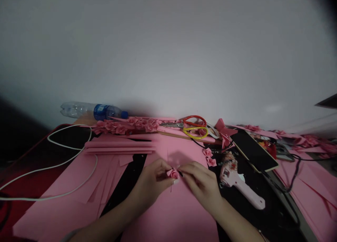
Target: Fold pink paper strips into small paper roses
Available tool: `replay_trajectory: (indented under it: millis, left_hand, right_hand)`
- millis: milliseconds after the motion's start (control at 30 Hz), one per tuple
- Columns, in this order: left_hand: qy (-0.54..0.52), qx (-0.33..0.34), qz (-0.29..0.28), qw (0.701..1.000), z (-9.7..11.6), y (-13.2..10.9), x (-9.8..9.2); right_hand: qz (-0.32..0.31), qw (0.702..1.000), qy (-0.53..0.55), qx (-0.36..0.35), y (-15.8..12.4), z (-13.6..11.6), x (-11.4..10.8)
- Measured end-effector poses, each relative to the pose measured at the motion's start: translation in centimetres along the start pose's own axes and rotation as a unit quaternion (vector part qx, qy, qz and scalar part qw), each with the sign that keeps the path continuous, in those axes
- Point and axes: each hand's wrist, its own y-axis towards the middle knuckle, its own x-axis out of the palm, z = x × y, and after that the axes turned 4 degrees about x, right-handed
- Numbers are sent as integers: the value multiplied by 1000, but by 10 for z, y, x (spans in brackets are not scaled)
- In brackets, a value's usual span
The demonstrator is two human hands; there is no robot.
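Note:
A small pink paper rose [173, 173] is pinched between the thumb and fingers of my left hand [155, 177], above a large pink sheet [171, 214]. My right hand [201, 182] comes in from the right with its fingertips closed at the flower's edge. A small dark tip shows between those fingers and touches or nearly touches the petals; what it belongs to is hidden. Two more paper roses [210, 157] lie just beyond my right hand. Right of it a pink glue gun [240, 186] rests on the black surface, its nozzle end stained.
Scissors [195, 126] with red and yellow handles lie at the back, beside a row of paper roses [126, 125]. A plastic bottle [92, 110] lies along the wall. A phone [254, 149] is at right. A white cable [65, 196] crosses the stacked pink paper [76, 186] at left.

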Motion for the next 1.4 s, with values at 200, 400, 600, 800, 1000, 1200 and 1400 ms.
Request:
replay_trajectory:
  millis: [200,400,600,800,1000,1200,1400]
  left_hand:
    - [28,16,0,999,-4,-1,-2]
    - [95,37,-16,995,2,-4,-2]
    - [132,24,-32,990,6,-6,0]
    - [157,22,-33,987,5,-6,0]
    - [154,19,-29,987,4,-6,0]
    - [165,37,-20,985,7,-5,1]
    - [179,42,-21,983,8,-7,0]
  right_hand:
    - [-42,999,-4,-4,4,3,1]
    - [-86,995,37,40,6,8,1]
    - [-119,990,49,64,7,7,2]
    - [-128,989,18,74,6,5,3]
    - [-122,991,-17,60,5,3,3]
    - [-129,990,-30,42,3,3,1]
    - [-116,992,-10,51,1,4,3]
